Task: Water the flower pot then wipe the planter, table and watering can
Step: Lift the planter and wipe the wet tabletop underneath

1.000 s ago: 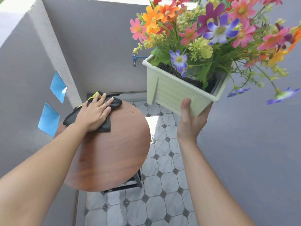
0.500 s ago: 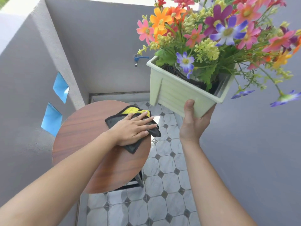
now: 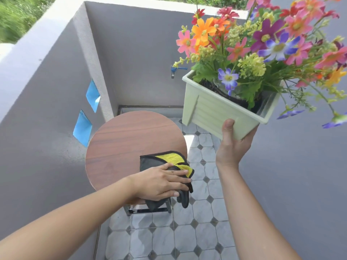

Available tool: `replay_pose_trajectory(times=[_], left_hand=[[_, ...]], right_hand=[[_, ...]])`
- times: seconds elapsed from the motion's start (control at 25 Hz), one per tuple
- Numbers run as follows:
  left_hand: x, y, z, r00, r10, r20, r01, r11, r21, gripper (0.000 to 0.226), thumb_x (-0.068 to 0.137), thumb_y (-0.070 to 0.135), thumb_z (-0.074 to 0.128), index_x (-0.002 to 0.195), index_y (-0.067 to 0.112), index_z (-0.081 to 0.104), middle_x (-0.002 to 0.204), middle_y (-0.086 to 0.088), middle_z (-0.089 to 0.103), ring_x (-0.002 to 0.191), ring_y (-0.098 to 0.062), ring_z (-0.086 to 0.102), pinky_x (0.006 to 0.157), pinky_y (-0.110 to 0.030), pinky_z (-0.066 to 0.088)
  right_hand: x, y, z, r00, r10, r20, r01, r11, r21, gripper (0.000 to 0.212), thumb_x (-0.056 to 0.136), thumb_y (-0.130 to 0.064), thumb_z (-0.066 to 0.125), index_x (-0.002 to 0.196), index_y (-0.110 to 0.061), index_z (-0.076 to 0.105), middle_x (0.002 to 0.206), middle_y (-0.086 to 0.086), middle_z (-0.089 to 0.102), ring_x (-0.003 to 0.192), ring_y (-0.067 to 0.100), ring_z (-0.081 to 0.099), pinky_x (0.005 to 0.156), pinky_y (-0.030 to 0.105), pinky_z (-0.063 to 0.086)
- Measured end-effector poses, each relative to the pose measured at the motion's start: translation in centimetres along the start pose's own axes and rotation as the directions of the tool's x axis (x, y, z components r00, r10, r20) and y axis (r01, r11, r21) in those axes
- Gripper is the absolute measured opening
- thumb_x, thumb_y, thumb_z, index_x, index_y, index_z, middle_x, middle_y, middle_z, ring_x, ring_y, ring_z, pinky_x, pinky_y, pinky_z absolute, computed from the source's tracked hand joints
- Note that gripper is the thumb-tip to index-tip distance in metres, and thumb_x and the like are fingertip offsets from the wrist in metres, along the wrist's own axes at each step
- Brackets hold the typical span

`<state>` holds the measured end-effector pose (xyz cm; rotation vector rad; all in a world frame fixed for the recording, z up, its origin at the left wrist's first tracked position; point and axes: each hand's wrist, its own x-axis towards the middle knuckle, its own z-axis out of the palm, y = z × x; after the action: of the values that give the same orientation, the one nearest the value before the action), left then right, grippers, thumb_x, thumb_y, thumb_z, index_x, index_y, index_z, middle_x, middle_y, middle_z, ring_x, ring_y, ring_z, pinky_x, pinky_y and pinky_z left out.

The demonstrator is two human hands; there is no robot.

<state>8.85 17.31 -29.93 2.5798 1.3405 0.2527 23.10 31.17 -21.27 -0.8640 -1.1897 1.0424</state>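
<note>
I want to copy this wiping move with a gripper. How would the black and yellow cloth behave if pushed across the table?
Probably floppy: the cloth is folded over itself, and part droops off the round table's near edge. It likely bunches rather than slides flat, since it is crumpled under the left hand. It looks light; a flat palm alone holds it.

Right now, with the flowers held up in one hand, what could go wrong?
The planter is tilted and balanced on the right hand alone, so it might slip or spill soil. The cloth under the left hand overhangs the table edge; another stroke could drag it off.
</note>
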Motion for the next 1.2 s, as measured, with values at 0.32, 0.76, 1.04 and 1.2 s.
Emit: replay_pose_trajectory(times=[0.32,0.76,1.04,1.2], left_hand=[[-5.7,7.4,1.5,0.996,-0.059,-0.061,0.04,0.958,-0.283,0.037,0.101,0.038,0.034,0.121,0.013,0.052,0.108,-0.009,0.067,0.094,-0.024,0.062,0.083,-0.034,0.047],[-12.9,1.3,-11.6,0.025,-0.95,-0.311,0.31,0.303,-0.901,0.012,0.083,0.026,0.07,0.092,0.031,0.064,0.081,0.014,0.071,0.074,0.005,0.063,0.066,-0.013,0.049],[-12.2,0.9,-12.5,0.163,-0.942,-0.292,0.287,0.329,-0.9,0.021,0.073,0.042,0.068,0.09,0.03,0.066,0.076,0.018,0.07,0.07,0.001,0.063,0.063,-0.014,0.048],[-11.8,1.4,-10.2,0.214,-0.93,-0.299,0.262,0.35,-0.899,0.003,0.084,0.022,0.069,0.086,0.023,0.068,0.069,0.019,0.067,0.066,0.003,0.06,0.061,-0.012,0.046]], right_hand=[[-1.6,-1.6,0.7,0.998,0.034,0.048,-0.035,0.999,0.016,0.073,0.073,-0.042,0.063,0.136,-0.014,0.037,0.102,-0.041,0.061,0.098,-0.01,0.059,0.082,0.013,0.045],[-5.7,-1.6,4.1,0.96,0.13,0.25,-0.148,0.988,0.054,0.049,0.068,-0.044,0.065,0.113,-0.029,0.05,0.091,-0.031,0.068,0.088,-0.007,0.063,0.077,0.013,0.047],[-10.7,-0.4,6.1,0.932,0.145,0.333,-0.086,0.979,-0.185,0.062,0.071,-0.061,0.06,0.112,-0.014,0.06,0.088,-0.02,0.066,0.087,-0.011,0.059,0.078,0.01,0.047],[-11.2,0.4,5.2,0.915,0.116,0.387,-0.055,0.985,-0.166,0.047,0.077,-0.025,0.064,0.108,0.01,0.054,0.083,-0.049,0.056,0.078,-0.026,0.052,0.067,-0.004,0.037]])
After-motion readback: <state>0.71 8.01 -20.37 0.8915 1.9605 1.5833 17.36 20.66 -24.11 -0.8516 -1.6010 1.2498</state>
